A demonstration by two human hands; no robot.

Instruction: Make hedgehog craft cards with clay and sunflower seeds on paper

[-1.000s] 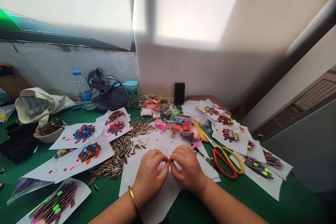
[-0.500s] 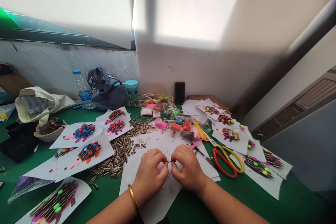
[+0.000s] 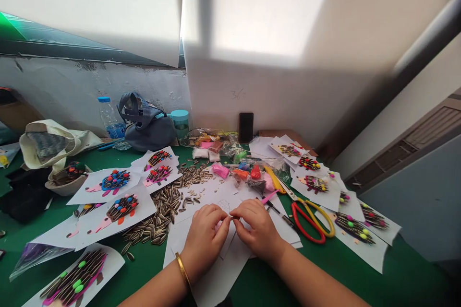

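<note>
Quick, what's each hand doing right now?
Left hand: closed, pinching something too small to tell.
Right hand: closed, same; what it holds is unclear.

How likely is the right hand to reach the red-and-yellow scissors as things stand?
Probably yes: the right hand rests on the papers just beside the scissors. Only a slim dark tool lies between them, and it looks low enough to pass over.
</note>
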